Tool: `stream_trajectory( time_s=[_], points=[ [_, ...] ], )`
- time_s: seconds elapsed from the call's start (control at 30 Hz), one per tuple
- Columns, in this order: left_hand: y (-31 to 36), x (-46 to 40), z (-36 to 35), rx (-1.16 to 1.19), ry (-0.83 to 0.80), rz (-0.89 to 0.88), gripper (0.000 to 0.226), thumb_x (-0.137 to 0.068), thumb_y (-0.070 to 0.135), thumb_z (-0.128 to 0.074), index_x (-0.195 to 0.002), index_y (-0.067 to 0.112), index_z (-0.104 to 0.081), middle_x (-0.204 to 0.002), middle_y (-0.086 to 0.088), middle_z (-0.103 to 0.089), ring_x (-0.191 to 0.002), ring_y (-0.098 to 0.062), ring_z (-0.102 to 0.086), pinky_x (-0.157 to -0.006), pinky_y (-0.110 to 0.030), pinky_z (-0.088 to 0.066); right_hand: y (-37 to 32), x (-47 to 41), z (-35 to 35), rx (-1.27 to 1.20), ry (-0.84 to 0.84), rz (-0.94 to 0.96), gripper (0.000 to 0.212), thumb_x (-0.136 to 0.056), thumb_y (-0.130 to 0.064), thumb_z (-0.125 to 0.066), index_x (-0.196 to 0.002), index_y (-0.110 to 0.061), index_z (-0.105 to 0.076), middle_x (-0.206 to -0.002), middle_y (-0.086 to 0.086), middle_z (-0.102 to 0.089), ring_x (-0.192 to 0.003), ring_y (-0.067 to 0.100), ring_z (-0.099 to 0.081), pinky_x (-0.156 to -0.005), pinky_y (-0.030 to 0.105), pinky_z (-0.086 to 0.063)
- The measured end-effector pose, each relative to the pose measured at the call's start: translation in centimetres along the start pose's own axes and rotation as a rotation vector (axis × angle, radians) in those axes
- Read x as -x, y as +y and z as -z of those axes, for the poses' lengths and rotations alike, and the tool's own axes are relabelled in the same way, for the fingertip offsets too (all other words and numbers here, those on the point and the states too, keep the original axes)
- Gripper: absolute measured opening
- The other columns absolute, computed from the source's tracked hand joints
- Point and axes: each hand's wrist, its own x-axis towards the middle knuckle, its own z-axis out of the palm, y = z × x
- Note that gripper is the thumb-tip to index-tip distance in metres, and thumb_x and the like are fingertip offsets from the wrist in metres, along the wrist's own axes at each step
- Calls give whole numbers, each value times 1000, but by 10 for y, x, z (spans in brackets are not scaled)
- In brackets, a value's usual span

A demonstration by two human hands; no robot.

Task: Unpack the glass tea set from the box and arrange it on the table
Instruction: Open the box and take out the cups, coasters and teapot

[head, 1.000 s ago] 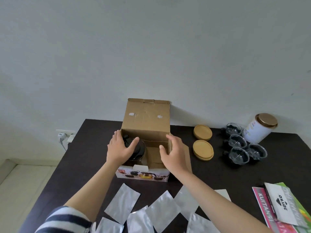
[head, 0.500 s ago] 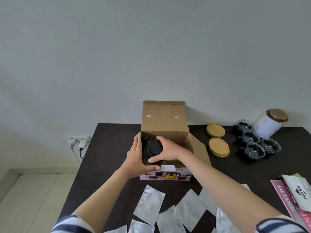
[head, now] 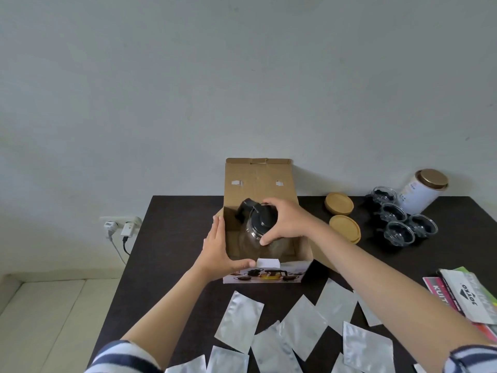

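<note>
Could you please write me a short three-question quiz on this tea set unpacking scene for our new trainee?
1. True or false: the teapot already stands on the table outside the box.
2. Which hand grips the teapot's black lid?
A. left hand
B. right hand
C. neither
3. Fill in: the glass cups sit to the ____ of the wooden lids.

Key:
1. False; it is over the open box.
2. B; the left hand steadies the box.
3. Right.
</note>
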Motion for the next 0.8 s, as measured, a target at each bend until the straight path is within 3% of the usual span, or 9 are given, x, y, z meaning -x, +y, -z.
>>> stream_trajectory(
  time_s=[0.13,0.23,0.3,0.37,0.47,0.7,0.8],
  points=[
    [-1,-1,0,-5,30,-31,140,-49,86,-65,-148,31,17,-159,6,16,-147,-20,8,-116,-58,-9,4,31,49,-72,100,10,107,-49,-35,-91,-141,-22,-39,-134,-4,-51,-120,18,-51,-98,37,-47],
    [-2,-4,-1,62,45,-14,121,-63,84,-54,-148,33,15,-159,5,14,-146,-19,10,-117,-55,-6,14,53,81,-138,207,6,94,-50,-29,-92,-133,-24,-48,-124,-7,-56,-112,14,-54,-87,29,-49],
    [-1,-6,-3,145,87,24,94,-81,69,-50,-149,39,9,-160,5,9,-147,-21,7,-117,-54,-10,25,63,97,-158,271,-24,93,-49,-29,-92,-132,-23,-49,-122,-7,-57,-111,14,-54,-81,25,-47],
    [0,-9,-6,188,143,103,72,-96,33,-46,-148,43,2,-161,1,4,-147,-28,-4,-115,-56,-18,38,67,106,-191,345,-71,99,-47,-30,-92,-135,-20,-47,-126,-3,-55,-115,18,-54,-88,31,-47],
    [3,-8,-6,192,181,208,77,-94,-1,-36,-148,44,-4,-161,0,-3,-143,-32,-22,-112,-55,-27,58,67,108,-240,430,-163,102,-52,-24,-92,-140,-15,-41,-134,3,-50,-122,23,-49,-89,32,-42],
    [-21,0,17,106,256,254,80,-93,-5,-36,-149,42,-4,-160,0,-8,-141,-33,-28,-109,-58,-29,87,46,78,-278,424,-332,107,-47,-26,-92,-140,-11,-40,-138,8,-48,-122,27,-48,-95,38,-44],
    [-36,6,32,98,283,281,78,-93,-5,-36,-150,39,-6,-160,-1,-9,-143,-31,-24,-111,-58,-27,90,30,59,-295,404,-353,98,-51,-23,-91,-136,-9,-44,-128,5,-52,-112,23,-51,-87,33,-44]
  ],
)
